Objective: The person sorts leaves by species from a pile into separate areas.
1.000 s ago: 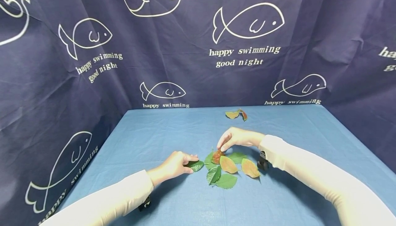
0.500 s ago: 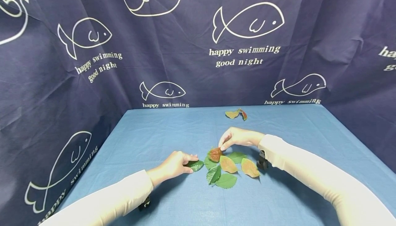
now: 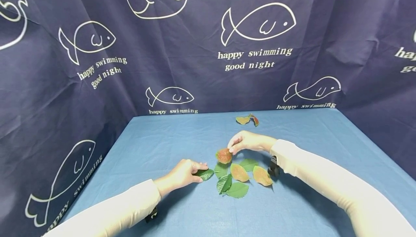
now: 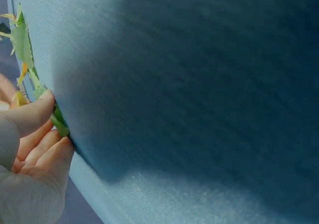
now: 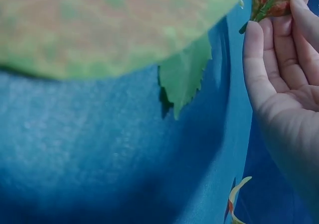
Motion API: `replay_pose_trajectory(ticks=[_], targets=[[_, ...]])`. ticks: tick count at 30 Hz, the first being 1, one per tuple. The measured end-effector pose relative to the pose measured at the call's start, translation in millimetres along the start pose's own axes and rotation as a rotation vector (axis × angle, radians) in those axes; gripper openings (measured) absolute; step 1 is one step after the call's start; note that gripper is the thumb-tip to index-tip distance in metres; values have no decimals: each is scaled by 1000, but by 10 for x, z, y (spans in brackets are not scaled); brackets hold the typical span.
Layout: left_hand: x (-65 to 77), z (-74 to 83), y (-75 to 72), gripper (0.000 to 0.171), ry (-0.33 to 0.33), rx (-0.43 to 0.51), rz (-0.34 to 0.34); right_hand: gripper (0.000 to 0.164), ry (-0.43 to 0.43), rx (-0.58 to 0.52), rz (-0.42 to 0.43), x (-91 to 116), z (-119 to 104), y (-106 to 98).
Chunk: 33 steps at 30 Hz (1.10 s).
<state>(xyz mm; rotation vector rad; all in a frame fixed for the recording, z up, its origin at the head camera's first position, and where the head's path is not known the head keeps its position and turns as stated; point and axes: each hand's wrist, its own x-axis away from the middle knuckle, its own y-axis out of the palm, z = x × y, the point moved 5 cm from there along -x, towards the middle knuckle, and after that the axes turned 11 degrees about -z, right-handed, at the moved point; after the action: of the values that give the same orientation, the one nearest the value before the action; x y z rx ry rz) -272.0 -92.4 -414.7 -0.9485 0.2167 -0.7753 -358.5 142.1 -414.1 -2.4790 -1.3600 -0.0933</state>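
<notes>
My right hand (image 3: 245, 141) pinches a reddish-brown leaf (image 3: 224, 156) by its edge, over the back of a leaf cluster. In the right wrist view, thumb and fingers meet on that same reddish leaf (image 5: 279, 0). To the left, my left hand (image 3: 185, 172) grips a dark green leaf (image 3: 205, 174) low at the blue tabletop; the left wrist view has this green leaf (image 4: 60, 122) between thumb and fingers. Between the hands lie a round green leaf (image 3: 220, 170), a ribbed dark green leaf (image 3: 224, 184) and a flat green leaf (image 3: 238, 190).
Two yellow-orange leaves (image 3: 239, 172) lie right of the cluster, with another green leaf (image 3: 248, 164) behind them. Farther back are curled yellow and red leaves (image 3: 247, 120). A navy curtain (image 3: 201, 42) with fish drawings encloses the blue table (image 3: 169, 139).
The right hand has drawn the reddish leaf up and slightly back off the green leaves, uncovering the round green one. My left hand stays in place with its leaf.
</notes>
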Motion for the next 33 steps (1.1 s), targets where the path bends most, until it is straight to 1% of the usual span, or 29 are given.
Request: replay_pose_trajectory(ticks=[4, 9, 13, 17, 21, 27, 33], targets=[[3, 7, 6, 43, 1, 9, -9, 11, -26, -46, 61, 20, 1, -68], [4, 12, 5, 43, 6, 4, -6, 16, -42, -78, 136, 60, 20, -175], [2, 4, 9, 43, 0, 3, -5, 16, -48, -115, 176, 87, 46, -253], [-1, -1, 8, 43, -5, 8, -2, 14, -74, -151, 204, 110, 63, -319], [-5, 1, 1, 43, -4, 5, -1, 14, -80, -163, 229, 128, 81, -379], [-1, 5, -2, 43, 2, 15, -3, 16, -87, -199, 307, 161, 91, -492], [1, 4, 1, 44, 1, 18, -10, 14, -96, -232, 374, 215, 108, -597]])
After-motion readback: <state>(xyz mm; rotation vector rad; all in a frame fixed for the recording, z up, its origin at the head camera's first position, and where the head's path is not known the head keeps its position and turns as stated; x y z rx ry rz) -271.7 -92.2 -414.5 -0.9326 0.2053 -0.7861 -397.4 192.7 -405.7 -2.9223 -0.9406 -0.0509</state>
